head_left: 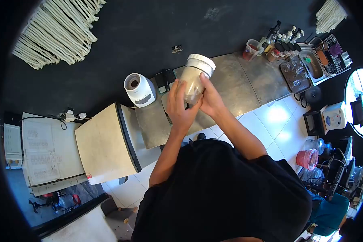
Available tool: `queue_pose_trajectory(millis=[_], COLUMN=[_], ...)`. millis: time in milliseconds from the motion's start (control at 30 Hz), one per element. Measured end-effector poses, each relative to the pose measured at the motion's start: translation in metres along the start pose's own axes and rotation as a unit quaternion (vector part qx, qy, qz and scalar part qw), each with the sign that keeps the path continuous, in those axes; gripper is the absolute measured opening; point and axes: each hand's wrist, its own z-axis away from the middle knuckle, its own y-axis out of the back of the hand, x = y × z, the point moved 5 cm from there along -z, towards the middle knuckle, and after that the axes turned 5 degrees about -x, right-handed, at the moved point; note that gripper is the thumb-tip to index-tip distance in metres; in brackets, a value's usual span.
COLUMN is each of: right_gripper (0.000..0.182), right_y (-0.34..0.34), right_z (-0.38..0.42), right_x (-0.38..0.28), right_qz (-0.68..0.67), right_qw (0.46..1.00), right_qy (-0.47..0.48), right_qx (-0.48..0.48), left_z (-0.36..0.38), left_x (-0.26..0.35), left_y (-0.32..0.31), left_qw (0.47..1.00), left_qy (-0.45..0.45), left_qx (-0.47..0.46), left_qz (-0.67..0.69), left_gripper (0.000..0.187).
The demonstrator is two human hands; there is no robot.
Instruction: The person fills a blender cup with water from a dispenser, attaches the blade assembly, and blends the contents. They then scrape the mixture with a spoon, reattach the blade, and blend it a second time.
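Observation:
A clear jar [192,82] with a wide white lid [201,61] is held up over the steel counter, tilted slightly to the right. It appears to contain something pale beige, with clearer wall showing near the bottom. My left hand [180,105] wraps the jar's left side with the fingers pointing up. On the other side, my right hand [212,99] grips the lower right of the jar, its thumb reaching up toward the lid. Just left of the jar, a small black device [163,80] lies on the counter. A white appliance base [139,89] with a round opening stands further left.
The steel counter [234,88] runs along the dark wall. At its right are pump bottles [286,36], a tray [296,76] of glasses and a sink [310,64]. A fridge-like white cabinet [103,143] stands left. Pink tub [307,159] and another person's teal clothing [330,213] are at right.

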Motion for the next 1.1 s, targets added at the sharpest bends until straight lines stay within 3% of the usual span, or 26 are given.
queue_pose_trajectory(millis=[67,100,133,167,200,267,300,333,367,400,433,467,500,533,567,600,633,667,700,767,800,833,933,1000,1067,1100], right_gripper=[0.046,0.047,0.048,0.054,0.056,0.064,0.064,0.071,0.079,0.079,0.072,0.064,0.058,0.066,0.066,0.071,0.076,0.073,0.071,0.063,0.063,0.066,0.077,0.082,0.086,0.094], right_y=[0.003,0.007,0.006,-0.006,0.005,-0.009,-0.015,-0.031,-0.042,-0.041,-0.031,-0.023,-0.019,0.005,-0.004,-0.016,-0.027,-0.027,-0.029,-0.019,-0.014,-0.024,-0.037,-0.033,-0.041,-0.039], right_z=[-0.009,-0.013,-0.015,-0.011,-0.014,-0.005,-0.001,0.002,0.006,0.005,0.006,0.004,0.003,-0.007,-0.005,0.007,0.008,0.007,0.009,-0.002,-0.003,0.003,0.0,-0.006,-0.01,-0.012], right_x=[-0.007,-0.022,-0.038,-0.063,-0.074,-0.07,-0.057,-0.041,-0.03,-0.049,-0.081,-0.1,-0.1,-0.068,-0.05,-0.031,-0.026,-0.046,-0.069,-0.062,-0.032,-0.016,-0.031,-0.038,-0.027,-0.021], right_qz=[-0.055,0.099,0.252,0.427,0.385,0.243,0.245,0.343,0.434,0.431,0.36,0.29,0.263,0.396,0.399,0.398,0.396,0.351,0.314,0.253,0.471,0.358,0.111,0.178,0.157,0.211], right_qw=[0.997,0.993,0.957,0.866,0.895,0.953,0.953,0.914,0.864,0.864,0.902,0.932,0.943,0.878,0.878,0.874,0.864,0.899,0.922,0.947,0.825,0.884,0.967,0.953,0.962,0.95], right_qy=[-0.041,0.047,0.134,0.258,0.227,0.179,0.176,0.217,0.255,0.26,0.24,0.215,0.203,0.253,0.252,0.278,0.311,0.261,0.226,0.198,0.31,0.298,0.196,0.212,0.158,0.167], right_qx=[0.019,0.034,0.045,0.032,0.01,0.04,0.036,0.008,-0.016,-0.017,-0.003,0.007,0.001,0.087,0.085,0.035,-0.02,-0.024,-0.01,-0.027,-0.015,-0.032,-0.121,-0.126,-0.159,-0.156], left_z=[-0.007,-0.009,-0.015,-0.021,-0.024,-0.038,-0.04,-0.045,-0.03,-0.023,-0.023,-0.013,-0.024,-0.038,-0.043,-0.044,-0.041,-0.032,-0.029,-0.041,-0.045,-0.041,-0.024,-0.017,-0.019,-0.006], left_x=[0.01,0.007,0.003,-0.012,-0.026,-0.029,-0.024,0.007,-0.014,-0.041,-0.052,-0.086,-0.069,-0.046,-0.038,-0.038,-0.047,-0.06,-0.069,-0.04,-0.028,-0.03,-0.041,-0.031,0.003,-0.006], left_y=[0.002,0.006,0.017,0.035,0.045,0.023,0.011,0.005,0.007,0.012,0.037,0.051,0.047,0.034,0.001,-0.002,0.01,0.028,0.049,0.018,0.006,0.01,0.013,0.016,-0.005,-0.022], left_qw=[0.997,0.986,0.986,0.967,0.932,0.929,0.923,0.965,0.93,0.885,0.856,0.815,0.857,0.893,0.98,0.866,0.823,0.775,0.819,0.831,0.843,0.843,0.804,0.794,0.709,0.696], left_qy=[-0.051,0.0,0.0,0.063,0.122,0.106,0.093,0.095,0.144,0.184,0.281,0.235,0.235,0.237,0.16,0.203,0.262,0.323,0.32,0.306,0.291,0.292,0.36,0.376,0.375,0.423], left_qx=[-0.016,-0.052,-0.049,0.026,0.101,0.14,0.177,0.057,0.081,0.103,0.153,0.243,0.213,0.179,0.081,0.078,0.094,0.104,0.134,0.107,0.08,0.083,0.016,0.016,-0.029,0.051], left_qz=[0.05,0.158,0.158,0.243,0.325,0.325,0.328,0.238,0.327,0.414,0.406,0.471,0.407,0.339,0.083,0.451,0.495,0.533,0.457,0.452,0.446,0.445,0.473,0.477,0.596,0.578], left_gripper=[0.08,0.075,0.075,0.068,0.063,0.066,0.07,0.077,0.08,0.084,0.087,0.083,0.082,0.08,0.078,0.084,0.086,0.089,0.093,0.094,0.095,0.095,0.094,0.088,0.08,0.064])
